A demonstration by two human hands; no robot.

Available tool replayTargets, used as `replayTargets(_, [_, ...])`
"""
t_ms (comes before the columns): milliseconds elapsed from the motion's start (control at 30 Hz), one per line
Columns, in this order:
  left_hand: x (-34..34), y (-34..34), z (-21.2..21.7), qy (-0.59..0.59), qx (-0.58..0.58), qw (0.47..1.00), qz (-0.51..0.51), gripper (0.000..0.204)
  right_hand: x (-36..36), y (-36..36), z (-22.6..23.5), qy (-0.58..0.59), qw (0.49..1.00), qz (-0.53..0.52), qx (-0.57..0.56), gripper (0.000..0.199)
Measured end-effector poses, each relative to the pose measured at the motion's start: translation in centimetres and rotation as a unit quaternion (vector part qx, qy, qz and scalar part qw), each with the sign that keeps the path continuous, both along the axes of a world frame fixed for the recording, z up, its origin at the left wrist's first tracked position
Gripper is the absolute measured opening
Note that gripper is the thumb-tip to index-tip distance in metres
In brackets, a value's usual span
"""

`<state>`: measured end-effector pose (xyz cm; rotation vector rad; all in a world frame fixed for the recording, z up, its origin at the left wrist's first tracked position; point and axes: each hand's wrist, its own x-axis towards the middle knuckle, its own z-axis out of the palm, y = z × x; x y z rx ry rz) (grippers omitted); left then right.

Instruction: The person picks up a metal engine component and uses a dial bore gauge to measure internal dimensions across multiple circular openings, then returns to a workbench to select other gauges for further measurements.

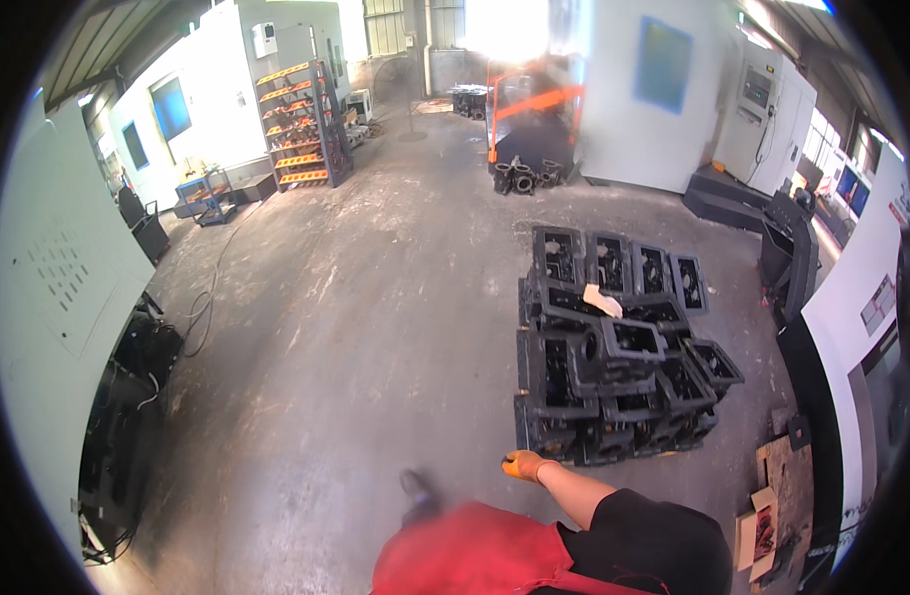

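Workshop floor, person walking beside stacked black castings.

Concrete floor (375, 327) fills the frame's middle; pale machine housings line the left and right edges, a shelf rack (301, 124) stands upper left. Stack of black castings (613, 347) sits right of centre, a pale rag or glove (603, 299) lying on top. Lower centre: red apron (465, 560), one shoe (415, 488) forward. Right hand (523, 464), orange-gloved, swings just beside the stack's near corner, not touching; fingers look loosely curled, holding nothing, though blur leaves this uncertain. Left hand is out of view. Judged step: approach to the stack. A grasp would call for turning right and reaching the nearest casting.
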<state>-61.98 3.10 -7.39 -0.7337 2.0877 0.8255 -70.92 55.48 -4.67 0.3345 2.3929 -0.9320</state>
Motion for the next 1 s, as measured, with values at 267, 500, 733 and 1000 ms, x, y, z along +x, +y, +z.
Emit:
replayTargets(267, [-33.4,4.0,-3.8,0.017,0.048,0.999,0.004,0.019,-20.0,8.5,-3.0,-0.127,0.973,0.116,0.153,0.044])
replayTargets(500, [-74.8,4.9,3.9,0.299,0.127,0.939,0.11,0.022,-39.2,14.4,-1.4,-0.132,0.974,-0.179,0.037,0.044])
replayTargets(733, [-104.3,17.1,10.0,0.416,0.202,0.886,0.036,0.014,-56.2,23.1,-16.4,-0.154,0.977,-0.042,0.141,0.063])
replayTargets(1000, [-111.0,18.0,2.2,0.004,0.002,1.0,-0.014,0.016,-95.6,25.5,1.1,-0.163,0.98,-0.111,-0.003,0.059])
